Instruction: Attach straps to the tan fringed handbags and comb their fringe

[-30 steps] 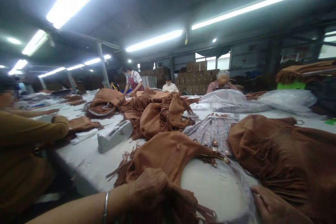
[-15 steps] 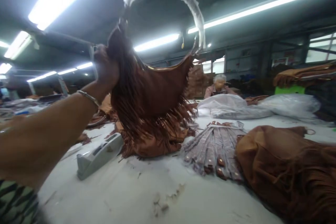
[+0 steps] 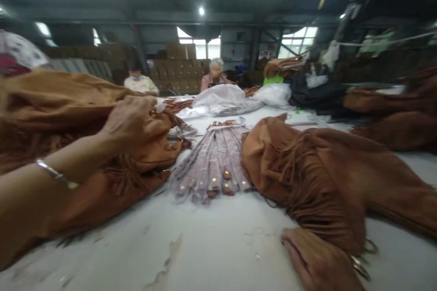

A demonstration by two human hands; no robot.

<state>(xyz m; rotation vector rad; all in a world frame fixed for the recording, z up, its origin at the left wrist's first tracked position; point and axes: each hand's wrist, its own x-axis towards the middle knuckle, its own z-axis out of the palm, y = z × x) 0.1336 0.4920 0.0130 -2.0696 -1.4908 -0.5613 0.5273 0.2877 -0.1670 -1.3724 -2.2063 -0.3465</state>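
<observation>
The left hand (image 3: 131, 118) is closed on a brown suede bag (image 3: 68, 93) reaching out to its left. The right hand (image 3: 317, 254) sits just beside a fringed bag (image 3: 327, 168) spreading beyond it; I can't tell whether its fingers grip. Wrapped straps (image 3: 215, 159) fan across the white table (image 3: 211, 241) between the hands.

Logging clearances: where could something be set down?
Bare white tabletop lies in front of the wrapped straps, between the brown bags at left and the right hand. Crowded: around the left hand and under the fringed bag at right.
</observation>
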